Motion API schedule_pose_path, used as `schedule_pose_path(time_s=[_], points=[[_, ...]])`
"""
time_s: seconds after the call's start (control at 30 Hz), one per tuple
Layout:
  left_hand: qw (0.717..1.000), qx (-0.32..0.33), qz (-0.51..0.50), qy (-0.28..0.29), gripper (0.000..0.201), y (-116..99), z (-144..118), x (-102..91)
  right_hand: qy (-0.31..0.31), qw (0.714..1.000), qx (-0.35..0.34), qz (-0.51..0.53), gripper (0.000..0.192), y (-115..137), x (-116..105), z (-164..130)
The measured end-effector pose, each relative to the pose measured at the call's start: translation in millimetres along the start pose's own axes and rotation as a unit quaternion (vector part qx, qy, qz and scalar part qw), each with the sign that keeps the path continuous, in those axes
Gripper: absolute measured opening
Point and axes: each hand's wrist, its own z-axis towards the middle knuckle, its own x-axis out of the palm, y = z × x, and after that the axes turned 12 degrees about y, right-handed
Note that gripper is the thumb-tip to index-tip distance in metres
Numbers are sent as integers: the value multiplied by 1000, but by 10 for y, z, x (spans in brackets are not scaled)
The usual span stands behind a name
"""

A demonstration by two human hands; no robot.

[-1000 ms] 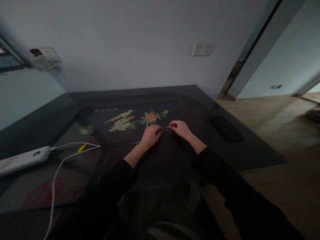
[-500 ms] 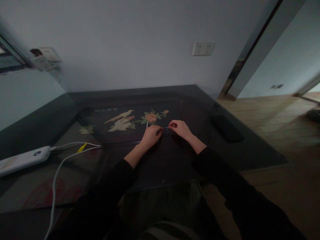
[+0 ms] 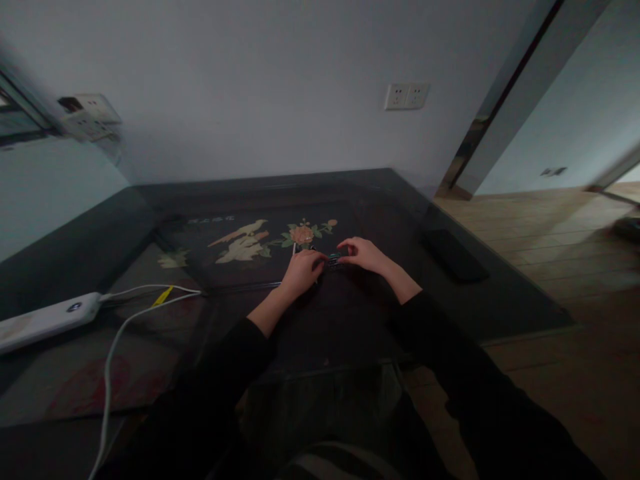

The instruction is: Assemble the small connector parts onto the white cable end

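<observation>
Dark glass table (image 3: pixel 350 333): my left hand (image 3: pixel 301 272) and right hand (image 3: pixel 367 254) pinch a small dark object (image 3: pixel 336 259), perhaps a clip. I'm mid-fiddling; next needs steady fingertips.

Both hands meet over a small dark object (image 3: pixel 334 259) on the glass-topped table (image 3: pixel 500 300). The left hand (image 3: pixel 301 272) rests curled on the glass, touching it; the right hand (image 3: pixel 367 254) pinches its far end. A white power strip (image 3: pixel 45 320) lies well apart, a dark phone (image 3: pixel 453 255) near the table's edge.
</observation>
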Motion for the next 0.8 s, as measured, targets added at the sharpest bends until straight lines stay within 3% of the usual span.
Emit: schedule_pose_path(time_s=[0.13, 0.8], points=[[1000, 1, -1, -4, 20, -8, 2, -8, 50, 998, -5, -24, 54, 9, -44, -33], [1000, -23, 12, 1, 14, -175, -12, -97, 61, 990, 7, -123, 42, 314, 75, -92]])
